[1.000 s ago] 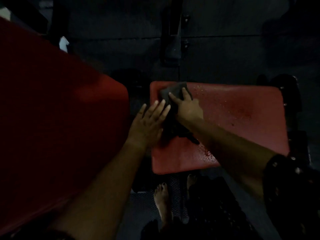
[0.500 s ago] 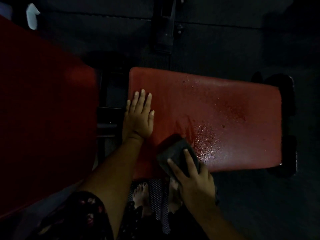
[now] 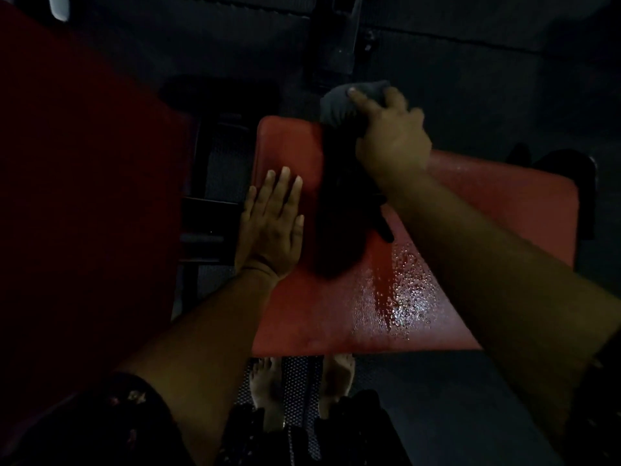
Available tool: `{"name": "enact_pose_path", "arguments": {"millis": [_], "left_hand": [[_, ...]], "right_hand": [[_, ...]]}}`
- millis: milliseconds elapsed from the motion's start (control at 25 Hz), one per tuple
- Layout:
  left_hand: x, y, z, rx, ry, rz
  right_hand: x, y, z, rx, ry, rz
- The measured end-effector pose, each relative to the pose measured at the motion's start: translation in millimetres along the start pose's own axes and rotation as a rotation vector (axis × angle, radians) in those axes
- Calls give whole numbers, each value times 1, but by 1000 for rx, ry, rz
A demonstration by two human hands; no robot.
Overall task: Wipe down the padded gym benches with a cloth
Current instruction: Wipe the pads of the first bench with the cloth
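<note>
Since half a second ago the right hand has swept the cloth from the near edge of the red bench to its far edge, where the grey cloth overhangs the pad. Its fingers bend over the cloth, the forefinger stretched along it. The left hand stays spread flat, palm down, on the bench's left end. Water droplets glisten on the pad beside the right forearm. A second red pad lies to the left, and bare feet stand below the near edge.
</note>
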State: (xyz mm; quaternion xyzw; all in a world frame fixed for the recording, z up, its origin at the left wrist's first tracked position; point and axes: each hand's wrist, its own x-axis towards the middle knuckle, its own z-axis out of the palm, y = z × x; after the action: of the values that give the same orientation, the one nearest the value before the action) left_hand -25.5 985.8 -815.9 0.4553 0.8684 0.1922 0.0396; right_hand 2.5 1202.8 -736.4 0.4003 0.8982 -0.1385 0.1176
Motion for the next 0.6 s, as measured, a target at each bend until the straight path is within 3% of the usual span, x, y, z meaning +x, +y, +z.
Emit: {"name": "enact_pose_path", "arguments": {"millis": [120, 320, 440, 600], "left_hand": [[-1, 2, -1, 10, 15, -9], [1, 0, 0, 40, 14, -7], [4, 4, -2, -12, -3, -58], [16, 15, -22, -3, 7, -133]], "right_hand": [[-22, 3, 5, 117, -9, 133], [-134, -5, 38, 97, -29, 7], [-229, 0, 69, 133, -39, 41], [-330, 14, 94, 170, -256, 146]]}}
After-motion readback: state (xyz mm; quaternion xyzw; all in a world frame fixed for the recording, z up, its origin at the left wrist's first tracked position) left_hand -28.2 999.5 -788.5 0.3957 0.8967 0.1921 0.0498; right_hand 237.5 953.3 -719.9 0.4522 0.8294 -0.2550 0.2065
